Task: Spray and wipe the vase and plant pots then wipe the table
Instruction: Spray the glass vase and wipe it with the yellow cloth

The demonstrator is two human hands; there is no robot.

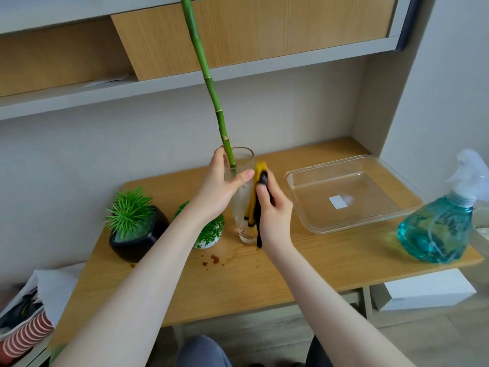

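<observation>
A tall clear glass vase (243,229) stands on the wooden table (304,266) with a long green bamboo stalk (211,86) rising out of it. My left hand (222,186) grips the vase near its rim. My right hand (275,213) holds a yellow and black cloth (260,178) pressed against the vase's right side. A black pot (137,239) with a spiky green plant sits to the left. A small white pot (207,243) with feathery greenery is partly hidden behind my left forearm. The blue spray bottle (439,226) stands at the table's right edge.
A clear shallow plastic tray (312,181) lies at the back right of the table. Brown stains (213,259) spot the tabletop in front of the pots. Shelves hang above. A bag with clothes (23,321) sits at the lower left, a white box (428,290) under the table's right end.
</observation>
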